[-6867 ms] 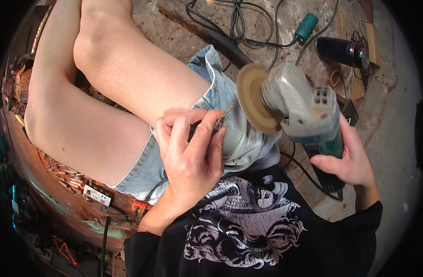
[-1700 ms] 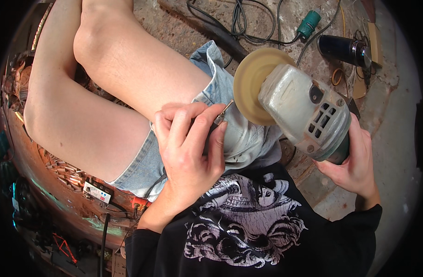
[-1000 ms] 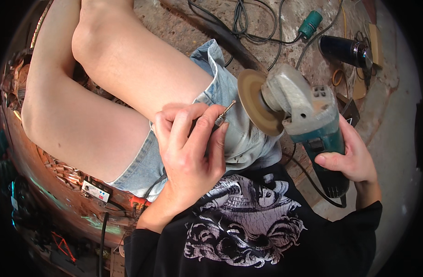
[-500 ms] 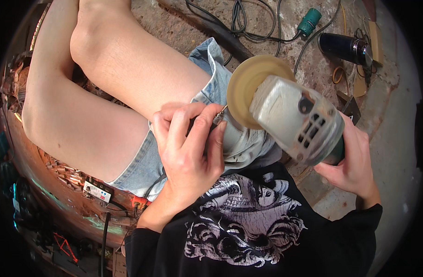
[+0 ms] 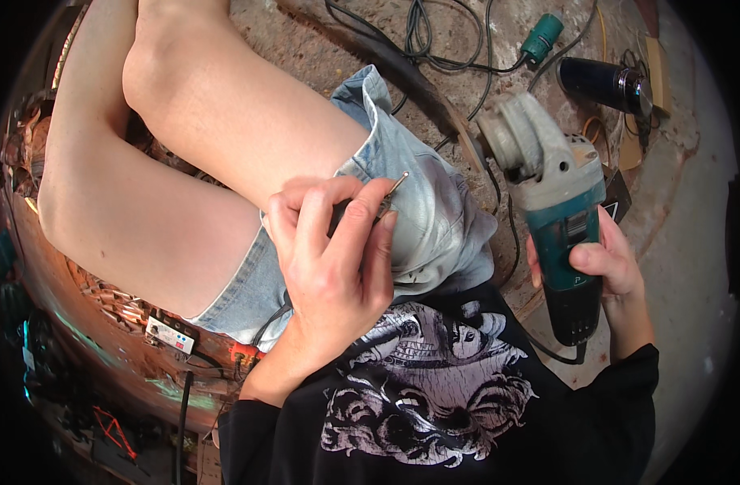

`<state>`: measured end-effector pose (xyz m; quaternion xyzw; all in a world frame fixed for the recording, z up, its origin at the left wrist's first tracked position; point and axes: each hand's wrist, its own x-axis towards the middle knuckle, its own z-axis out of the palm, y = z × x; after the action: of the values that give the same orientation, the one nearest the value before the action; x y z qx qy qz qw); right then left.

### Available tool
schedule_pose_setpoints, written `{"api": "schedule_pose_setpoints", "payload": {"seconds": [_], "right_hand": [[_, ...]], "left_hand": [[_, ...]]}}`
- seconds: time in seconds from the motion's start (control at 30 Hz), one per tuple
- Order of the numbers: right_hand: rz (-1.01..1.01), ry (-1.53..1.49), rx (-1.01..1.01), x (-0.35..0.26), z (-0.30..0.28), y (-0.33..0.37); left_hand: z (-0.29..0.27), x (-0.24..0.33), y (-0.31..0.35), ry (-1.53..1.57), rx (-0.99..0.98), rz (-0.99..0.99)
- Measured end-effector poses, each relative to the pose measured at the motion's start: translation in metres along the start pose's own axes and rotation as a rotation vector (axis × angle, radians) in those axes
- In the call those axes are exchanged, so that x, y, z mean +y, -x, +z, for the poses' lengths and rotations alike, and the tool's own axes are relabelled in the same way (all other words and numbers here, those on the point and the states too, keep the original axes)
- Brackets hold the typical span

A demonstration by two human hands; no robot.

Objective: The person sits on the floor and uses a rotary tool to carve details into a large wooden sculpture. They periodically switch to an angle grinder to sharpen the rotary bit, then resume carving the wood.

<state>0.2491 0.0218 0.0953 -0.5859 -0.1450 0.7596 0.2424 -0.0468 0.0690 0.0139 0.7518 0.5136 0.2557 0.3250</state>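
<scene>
My right hand is wrapped round the teal and black body of an angle grinder, thumb lying near its switch. The grinder's grey head points up and away, its disc turned edge-on to the left. Over my lap, my left hand is closed on a dark rotary tool handpiece, mostly hidden by the fingers. A thin metal bit with a small rounded end sticks out past the fingertips. The bit and the grinder are apart. Light blue denim shorts lie beneath the bit.
Black cables and a green connector lie on the rough floor ahead. A dark bottle-shaped cylinder lies at the far right. At the left, a white control box sits among scattered metal pieces.
The grinder has moved right and turned so its disc, before facing me and against the bit, is now edge-on and away from it. My left hand has hardly moved.
</scene>
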Motion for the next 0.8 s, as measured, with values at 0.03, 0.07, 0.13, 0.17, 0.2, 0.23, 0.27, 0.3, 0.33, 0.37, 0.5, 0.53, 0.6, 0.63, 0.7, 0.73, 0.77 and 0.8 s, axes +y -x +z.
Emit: {"api": "schedule_pose_setpoints", "payload": {"seconds": [0.03,0.07,0.13,0.17,0.2,0.23,0.27,0.3,0.33,0.37,0.5,0.53,0.6,0.63,0.7,0.73,0.77,0.8], "right_hand": [[-0.034,-0.044,-0.008,0.005,0.000,-0.001],[-0.069,-0.088,-0.015,0.010,0.000,-0.002],[-0.100,-0.157,-0.047,0.015,-0.003,-0.004],[-0.113,-0.189,-0.051,0.018,-0.002,-0.006],[-0.125,-0.222,-0.054,0.021,-0.002,-0.009],[-0.139,-0.253,-0.052,0.023,-0.001,-0.010],[-0.123,-0.287,-0.032,0.025,0.000,-0.011],[-0.109,-0.322,-0.012,0.028,0.002,-0.011],[-0.096,-0.356,0.009,0.030,0.002,-0.012],[-0.098,-0.371,-0.011,0.030,0.002,-0.013],[-0.075,-0.478,-0.072,0.034,-0.005,-0.024],[-0.104,-0.460,-0.081,0.039,-0.009,-0.023],[-0.188,-0.451,-0.182,0.044,-0.011,-0.024],[-0.200,-0.454,-0.246,0.045,-0.006,-0.029],[-0.214,-0.337,-0.273,0.036,-0.003,-0.042],[-0.254,-0.327,-0.299,0.038,-0.006,-0.048],[-0.291,-0.321,-0.317,0.043,-0.009,-0.047],[-0.353,-0.349,-0.321,0.044,-0.012,-0.044]], "left_hand": [[0.000,0.001,0.000,-0.003,-0.003,-0.003],[-0.001,0.001,0.000,-0.008,-0.007,-0.002],[-0.002,0.002,0.000,-0.022,-0.014,-0.006],[-0.002,0.000,0.001,-0.015,-0.002,0.002],[-0.002,-0.003,0.003,-0.007,0.010,0.010],[-0.001,-0.005,0.003,0.006,0.022,0.021],[-0.002,-0.006,0.003,0.004,0.021,0.021],[-0.004,-0.007,0.002,0.002,0.020,0.022],[-0.004,-0.007,0.002,0.002,0.020,0.024],[-0.005,-0.007,0.000,-0.002,0.010,0.011],[-0.006,0.002,-0.006,-0.034,-0.012,-0.012],[-0.004,0.004,-0.007,-0.023,-0.030,-0.008],[-0.011,0.017,-0.001,-0.001,-0.005,-0.095],[-0.019,0.021,0.006,-0.022,0.086,-0.056],[-0.029,0.026,0.009,-0.050,0.099,0.083],[-0.030,0.039,0.003,0.053,0.040,0.140],[-0.027,0.052,-0.007,0.217,-0.114,0.155],[-0.017,0.060,-0.015,0.314,-0.285,0.159]]}}
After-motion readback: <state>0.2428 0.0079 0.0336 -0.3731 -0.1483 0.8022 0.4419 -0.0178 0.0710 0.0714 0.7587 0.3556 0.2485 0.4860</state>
